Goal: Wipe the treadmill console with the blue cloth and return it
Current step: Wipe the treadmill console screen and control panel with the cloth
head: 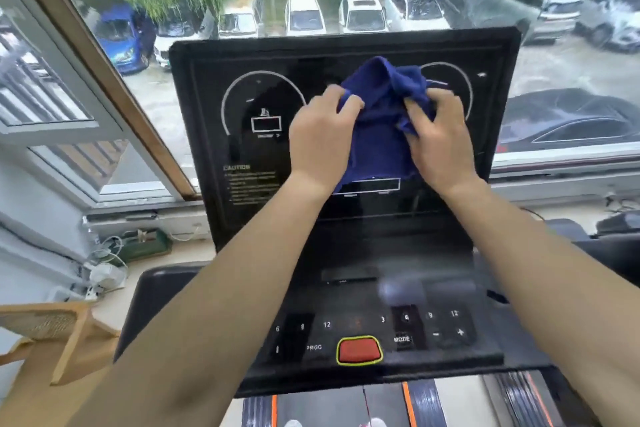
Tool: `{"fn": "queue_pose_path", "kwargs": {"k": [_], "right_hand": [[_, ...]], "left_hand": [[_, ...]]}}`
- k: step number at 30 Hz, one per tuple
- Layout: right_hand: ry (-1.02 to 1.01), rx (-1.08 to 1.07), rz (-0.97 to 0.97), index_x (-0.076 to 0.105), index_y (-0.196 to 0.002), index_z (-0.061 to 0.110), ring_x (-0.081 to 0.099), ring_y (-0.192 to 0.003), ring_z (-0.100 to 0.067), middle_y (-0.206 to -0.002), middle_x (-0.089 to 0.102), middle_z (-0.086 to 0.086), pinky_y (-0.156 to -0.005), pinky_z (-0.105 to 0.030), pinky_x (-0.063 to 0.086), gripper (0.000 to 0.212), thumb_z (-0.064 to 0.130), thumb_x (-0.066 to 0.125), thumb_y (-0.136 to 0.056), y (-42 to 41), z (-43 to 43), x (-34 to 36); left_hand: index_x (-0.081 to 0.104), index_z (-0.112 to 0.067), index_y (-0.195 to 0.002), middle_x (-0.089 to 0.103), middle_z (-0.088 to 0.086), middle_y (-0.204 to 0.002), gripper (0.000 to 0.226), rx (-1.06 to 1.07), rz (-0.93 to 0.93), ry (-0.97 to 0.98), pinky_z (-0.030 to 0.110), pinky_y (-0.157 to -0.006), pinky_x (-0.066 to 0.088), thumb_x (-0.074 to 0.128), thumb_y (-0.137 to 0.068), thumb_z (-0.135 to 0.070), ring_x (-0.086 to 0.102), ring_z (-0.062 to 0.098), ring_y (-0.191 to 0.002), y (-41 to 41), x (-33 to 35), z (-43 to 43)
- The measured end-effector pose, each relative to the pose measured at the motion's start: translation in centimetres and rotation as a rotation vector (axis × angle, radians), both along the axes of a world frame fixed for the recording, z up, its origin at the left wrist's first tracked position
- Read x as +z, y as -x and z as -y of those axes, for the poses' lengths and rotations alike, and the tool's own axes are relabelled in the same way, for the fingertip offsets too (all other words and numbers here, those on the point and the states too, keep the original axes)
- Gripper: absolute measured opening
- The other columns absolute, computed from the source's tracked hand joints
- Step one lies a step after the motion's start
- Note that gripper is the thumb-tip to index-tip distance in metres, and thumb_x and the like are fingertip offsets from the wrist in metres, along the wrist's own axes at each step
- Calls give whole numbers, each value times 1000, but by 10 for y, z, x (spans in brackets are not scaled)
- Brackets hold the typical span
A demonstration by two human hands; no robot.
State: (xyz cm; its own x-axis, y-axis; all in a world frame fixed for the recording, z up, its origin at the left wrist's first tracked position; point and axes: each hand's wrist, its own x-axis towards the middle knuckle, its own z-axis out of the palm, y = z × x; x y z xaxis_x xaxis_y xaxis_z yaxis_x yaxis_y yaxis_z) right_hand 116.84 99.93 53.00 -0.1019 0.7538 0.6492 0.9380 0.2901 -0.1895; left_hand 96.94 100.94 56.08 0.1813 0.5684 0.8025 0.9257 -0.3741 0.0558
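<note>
Hanging bunched between two hands, the blue cloth (382,114) sits in the middle of the frame, in front of the upright black display panel (263,149) of the treadmill console. Its top rises in a crumpled peak and its lower part drops down over the centre of the panel, reaching a long white-outlined box (374,185) near the panel's lower middle. Whether the cloth presses on the panel or only hangs before it cannot be told.

The left hand (320,137) grips the cloth's left edge, fingers curled into the fabric. The right hand (438,142) grips the right side, fingers pinched into the folds. Both bare forearms reach up from the bottom corners of the frame.

On the panel, a white dial ring (228,94) shows to the left of the cloth, with a small white rectangle (266,124) under it and a block of caution text (251,184) lower left. A second ring is partly hidden behind the cloth on the right.

Below the panel lies the flat control deck (443,355), with number keys, a key marked MODE (401,339), plus and minus keys, and a red button (359,350) with a yellow rim at lower centre. The treadmill belt (329,411) shows along the bottom edge.

Behind the console a window (571,55) looks down on parked cars (304,15) and drooping green branches. A wooden chair (69,340) stands at the lower left, with cables and a plug strip (104,274) on the sill above it.
</note>
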Motion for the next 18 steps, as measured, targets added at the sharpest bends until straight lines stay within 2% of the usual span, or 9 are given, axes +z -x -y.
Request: {"fn": "queue_pose_path", "kwargs": {"k": [1,2,4,5,7,10,13,15,18], "right_hand": [[51,-67,-121,56,-133,14,44,-110,-1,-123,48,2,-92,-22,37,38,33,50,-100,-17,6,-9],[42,-133,-143,55,-133,14,44,-106,2,-120,46,6,-91,-16,36,37,33,52,-100,-33,20,-20],[89,-224,-177,54,-132,13,47,-110,-10,-120,48,2,-92,-15,37,36,29,55,-100,-59,50,-51],[144,-203,-177,55,-131,10,48,-111,-19,-121,51,-3,-93,-25,43,35,26,56,-100,-59,64,-68],[221,-141,-38,58,-126,10,53,-106,-31,-120,58,-13,-85,-42,52,32,27,54,-100,-52,90,-92],[197,-46,131,59,-115,21,57,-104,-27,-113,57,-1,-83,-40,48,24,37,50,-99,-51,93,-82],[104,-75,-31,62,-119,6,57,-97,-36,-115,52,-12,-69,-44,52,35,23,46,-92,-61,76,-53],[99,-142,-138,61,-117,1,57,-94,-40,-113,55,-21,-70,-44,51,35,13,50,-86,-66,70,-43],[154,-160,-128,63,-108,2,55,-94,-40,-108,56,-21,-68,-44,52,31,-2,57,-78,-58,86,-61]], "left_hand": [[69,-19,-86,65,1,-89,14,-36,-22,4,36,-52,40,71,-78,-6,55,25,-62,-19,-7,4],[67,-18,-82,64,2,-86,12,-82,-42,18,37,-52,40,71,-78,-6,55,25,-61,-36,-19,11],[64,-17,-76,62,3,-82,13,-175,-124,57,37,-54,38,70,-77,-6,52,25,-61,-59,-50,32],[63,-17,-76,61,3,-83,13,-209,-193,90,37,-56,37,70,-77,-7,52,25,-61,-65,-67,44],[61,-17,-77,63,4,-88,13,-271,-301,159,36,-60,39,70,-79,-8,55,25,-65,-66,-93,63],[61,-17,-76,63,4,-87,14,-297,-309,139,37,-61,39,69,-84,-10,57,26,-67,-66,-91,58],[64,-20,-81,62,3,-86,10,-212,-225,69,38,-58,37,66,-87,-12,54,26,-66,-78,-58,37],[66,-20,-86,62,2,-89,8,-205,-202,105,37,-51,37,66,-85,-13,54,24,-67,-88,-49,33],[65,-18,-82,61,2,-87,7,-301,-278,207,32,-43,32,69,-80,-12,55,23,-66,-94,-74,55]]}}
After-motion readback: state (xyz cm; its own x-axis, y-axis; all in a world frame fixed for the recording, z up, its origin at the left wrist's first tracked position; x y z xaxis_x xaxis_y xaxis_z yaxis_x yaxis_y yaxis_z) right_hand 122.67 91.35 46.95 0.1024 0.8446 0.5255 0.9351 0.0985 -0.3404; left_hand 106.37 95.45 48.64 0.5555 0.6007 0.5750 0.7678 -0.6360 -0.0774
